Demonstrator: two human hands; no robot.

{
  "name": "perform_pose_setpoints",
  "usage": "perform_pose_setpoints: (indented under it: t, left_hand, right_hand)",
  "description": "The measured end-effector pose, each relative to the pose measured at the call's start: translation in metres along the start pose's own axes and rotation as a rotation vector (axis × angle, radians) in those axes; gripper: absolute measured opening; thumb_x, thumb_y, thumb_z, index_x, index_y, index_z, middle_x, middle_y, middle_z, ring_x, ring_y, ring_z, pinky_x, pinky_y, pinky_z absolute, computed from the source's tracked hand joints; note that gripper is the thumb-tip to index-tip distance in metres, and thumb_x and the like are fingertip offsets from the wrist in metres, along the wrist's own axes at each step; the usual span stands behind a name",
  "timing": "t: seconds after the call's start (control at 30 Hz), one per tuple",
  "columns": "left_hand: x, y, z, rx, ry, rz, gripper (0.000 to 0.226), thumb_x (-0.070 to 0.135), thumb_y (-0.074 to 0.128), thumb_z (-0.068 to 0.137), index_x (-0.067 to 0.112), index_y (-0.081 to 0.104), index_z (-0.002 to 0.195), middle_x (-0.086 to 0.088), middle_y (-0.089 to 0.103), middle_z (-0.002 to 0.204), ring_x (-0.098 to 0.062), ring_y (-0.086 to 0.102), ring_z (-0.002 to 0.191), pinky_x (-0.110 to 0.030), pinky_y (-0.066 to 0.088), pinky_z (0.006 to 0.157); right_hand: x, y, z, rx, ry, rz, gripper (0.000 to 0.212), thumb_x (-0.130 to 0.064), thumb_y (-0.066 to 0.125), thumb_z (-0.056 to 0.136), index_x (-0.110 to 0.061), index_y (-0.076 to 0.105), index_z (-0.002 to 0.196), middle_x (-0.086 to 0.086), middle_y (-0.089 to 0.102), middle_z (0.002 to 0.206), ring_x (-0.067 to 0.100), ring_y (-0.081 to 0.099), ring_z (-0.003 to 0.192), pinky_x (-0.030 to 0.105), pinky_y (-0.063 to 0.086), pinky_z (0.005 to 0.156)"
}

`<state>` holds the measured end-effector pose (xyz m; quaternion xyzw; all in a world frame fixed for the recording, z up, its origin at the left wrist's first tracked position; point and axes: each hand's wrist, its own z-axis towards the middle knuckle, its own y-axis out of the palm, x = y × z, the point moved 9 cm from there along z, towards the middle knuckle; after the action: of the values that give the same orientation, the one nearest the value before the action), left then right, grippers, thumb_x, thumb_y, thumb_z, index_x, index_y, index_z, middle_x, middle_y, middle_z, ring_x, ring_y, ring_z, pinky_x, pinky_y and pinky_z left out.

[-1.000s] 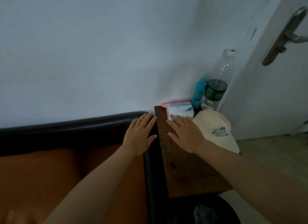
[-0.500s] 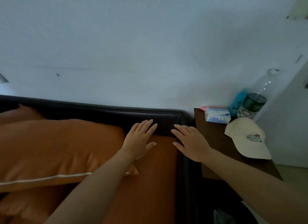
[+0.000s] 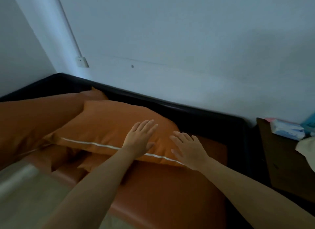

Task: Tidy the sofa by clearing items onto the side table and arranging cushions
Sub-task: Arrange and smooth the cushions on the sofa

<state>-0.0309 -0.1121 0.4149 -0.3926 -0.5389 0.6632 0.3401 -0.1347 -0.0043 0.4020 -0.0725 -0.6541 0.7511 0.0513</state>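
Both hands out flat over an orange cushion (image 3: 109, 126) mid-frame, palms down, fingers straight and holding nothing. Left hand (image 3: 139, 140) sits over the cushion's right part, fingers close together, wrist crossing the white piping stripe (image 3: 95, 144) along the cushion's near edge; whether the palm actually presses the fabric or hovers just above, can't tell. Right hand (image 3: 187, 150) is just right of it at the cushion's right corner, fingers slightly spread, also gripping nothing. The cushion lies flat on the orange sofa seat (image 3: 162, 191), long side running left to right, back edge near the black sofa frame (image 3: 196, 112). Second orange cushion (image 3: 34, 116) at left of frame, partly tucked behind the first. Side table (image 3: 283, 164), dark wood, at right edge beside the sofa arm, holding a tissue pack (image 3: 287, 129) and a pale cap (image 3: 307, 147) cut off by the frame edge. White wall socket (image 3: 82, 62) upper left on the wall.
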Motion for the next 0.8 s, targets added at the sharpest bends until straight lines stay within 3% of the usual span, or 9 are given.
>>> perform_pose_setpoints:
  t: [0.07,0.17,0.27,0.37,0.47,0.63,0.8]
  left_hand:
    - [-0.033,0.003,-0.015,-0.001,-0.058,0.002,0.075,0.051,0.047,0.094,0.021,0.013,0.153,-0.004,0.012,0.161,-0.021,0.013,0.147,-0.039,0.013,0.117]
    - [-0.071,0.008,-0.025,-0.013,-0.118,0.010,0.075,0.052,0.052,0.092,0.021,0.019,0.152,-0.004,0.018,0.159,-0.021,0.018,0.146,-0.040,0.016,0.117]
    - [-0.103,0.020,-0.024,-0.037,-0.170,0.035,0.079,0.054,0.055,0.089,0.024,0.019,0.152,-0.003,0.014,0.160,-0.022,0.015,0.147,-0.046,0.014,0.116]
    - [-0.132,0.038,-0.014,-0.093,-0.233,0.065,0.090,0.065,0.051,0.085,0.031,0.001,0.153,-0.003,-0.011,0.161,-0.027,-0.007,0.148,-0.066,0.001,0.110]
    - [-0.159,0.063,0.004,-0.163,-0.290,0.082,0.089,0.071,0.037,0.088,0.035,-0.019,0.147,0.000,-0.034,0.154,-0.026,-0.027,0.143,-0.071,-0.008,0.104]
    - [-0.200,0.090,0.043,-0.217,-0.336,0.046,0.080,0.071,0.027,0.090,0.035,-0.011,0.150,0.003,-0.034,0.154,-0.024,-0.026,0.143,-0.073,-0.003,0.106]
    - [-0.248,0.106,0.073,-0.256,-0.414,0.005,0.075,0.070,0.021,0.091,0.037,-0.011,0.150,0.004,-0.030,0.156,-0.023,-0.023,0.144,-0.074,0.004,0.104]
  right_hand:
    - [-0.025,0.004,0.018,-0.022,-0.036,0.013,0.050,-0.047,0.045,0.091,-0.022,0.047,0.135,0.002,0.047,0.143,0.023,0.051,0.125,0.050,0.049,0.090]
    - [-0.046,0.010,0.047,-0.054,-0.057,0.020,0.057,-0.053,0.028,0.090,-0.025,0.038,0.138,0.000,0.040,0.148,0.024,0.044,0.131,0.054,0.047,0.091]
    - [-0.058,0.021,0.078,-0.100,-0.063,0.050,0.059,-0.057,0.029,0.091,-0.030,0.026,0.143,-0.002,0.027,0.155,0.025,0.031,0.139,0.060,0.040,0.097]
    - [-0.059,0.042,0.112,-0.170,-0.047,0.079,0.066,-0.062,0.037,0.091,-0.038,0.012,0.148,-0.007,0.003,0.160,0.024,0.008,0.146,0.063,0.024,0.109]
    - [-0.059,0.061,0.149,-0.203,-0.055,0.122,0.070,-0.067,0.038,0.089,-0.043,0.006,0.147,-0.009,-0.006,0.159,0.024,0.001,0.147,0.065,0.018,0.108]
    - [-0.063,0.096,0.210,-0.272,-0.094,0.119,0.073,-0.073,0.028,0.088,-0.044,-0.002,0.147,-0.010,-0.016,0.158,0.024,-0.005,0.147,0.067,0.015,0.110]
    - [-0.072,0.132,0.257,-0.395,-0.056,0.201,0.081,-0.082,0.022,0.080,-0.052,-0.021,0.141,-0.013,-0.034,0.152,0.029,-0.022,0.143,0.072,0.008,0.107]
